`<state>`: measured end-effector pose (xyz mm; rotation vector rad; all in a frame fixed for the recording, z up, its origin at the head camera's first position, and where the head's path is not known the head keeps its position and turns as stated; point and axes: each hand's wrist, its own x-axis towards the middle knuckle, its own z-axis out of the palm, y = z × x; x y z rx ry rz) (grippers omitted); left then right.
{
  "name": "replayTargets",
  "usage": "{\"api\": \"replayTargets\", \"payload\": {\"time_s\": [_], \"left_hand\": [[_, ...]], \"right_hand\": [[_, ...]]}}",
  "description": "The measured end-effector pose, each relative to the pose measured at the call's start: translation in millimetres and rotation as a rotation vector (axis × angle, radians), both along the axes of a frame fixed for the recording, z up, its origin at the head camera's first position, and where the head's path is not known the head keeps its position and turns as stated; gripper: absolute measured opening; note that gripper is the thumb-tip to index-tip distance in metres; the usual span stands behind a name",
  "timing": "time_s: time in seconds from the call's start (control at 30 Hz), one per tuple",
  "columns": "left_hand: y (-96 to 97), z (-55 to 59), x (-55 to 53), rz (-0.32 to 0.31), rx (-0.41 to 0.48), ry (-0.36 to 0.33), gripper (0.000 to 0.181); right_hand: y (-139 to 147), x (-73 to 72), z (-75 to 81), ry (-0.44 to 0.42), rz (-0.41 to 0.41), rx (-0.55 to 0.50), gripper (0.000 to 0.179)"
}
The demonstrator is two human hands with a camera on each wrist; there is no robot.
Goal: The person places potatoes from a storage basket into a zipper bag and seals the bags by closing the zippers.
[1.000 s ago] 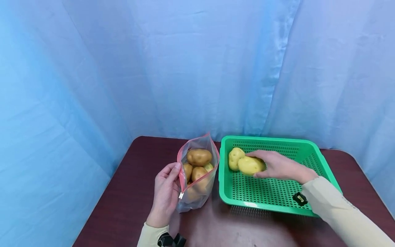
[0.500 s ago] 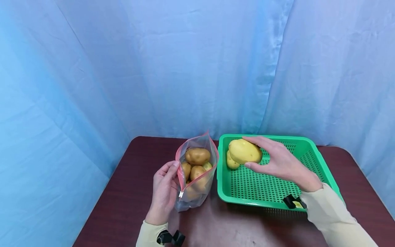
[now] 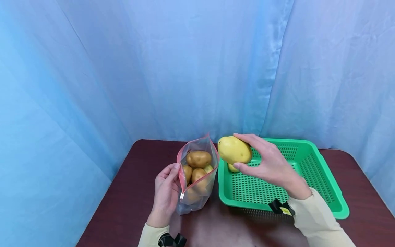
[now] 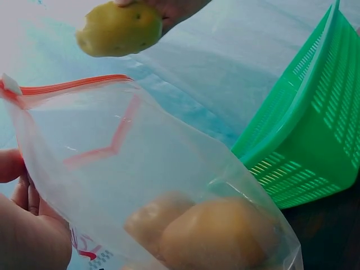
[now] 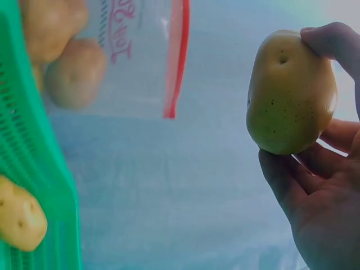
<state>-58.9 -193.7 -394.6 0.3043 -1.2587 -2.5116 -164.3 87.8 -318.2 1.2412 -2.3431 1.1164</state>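
Observation:
In the head view, my right hand [image 3: 268, 161] grips a yellow potato [image 3: 234, 150] between thumb and fingers, raised above the left end of the green basket [image 3: 331, 178]. My left hand [image 3: 166, 192] pinches the red-edged rim of a clear slider bag [image 3: 197, 202], whose mouth gapes. Several brown potatoes [image 3: 199, 159] and a yellowish one fill the bag. Another yellow potato [image 3: 233, 168] lies in the basket, mostly hidden behind the held one; the right wrist view shows this basket potato [image 5: 21, 216] more fully. The left wrist view has the held potato [image 4: 119, 29] above the bag's rim.
Bag and basket stand side by side on a dark red-brown table [image 3: 129, 185]. Blue curtains [image 3: 197, 68] hang behind the table and along its left side. A white slider [image 3: 181, 196] sits at the near corner of the bag's rim.
My right hand has lifted the yellow potato out of the basket and carried it leftward toward the bag. My left hand keeps its pinch on the bag's rim, almost unmoved.

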Motion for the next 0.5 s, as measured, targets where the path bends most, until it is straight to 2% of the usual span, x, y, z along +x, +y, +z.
{"api": "replayTargets", "payload": {"time_s": [0.33, 0.5], "left_hand": [[-3.3, 1.2, 1.4, 0.001, 0.012, 0.009, 0.023], [-2.9, 3.1, 3.4, 0.002, 0.004, -0.011, 0.025]], "right_hand": [[-32.6, 13.1, 11.0, -0.070, 0.015, -0.101, 0.073], [-46.1, 17.8, 9.6, -0.097, 0.035, -0.140, 0.072]]}}
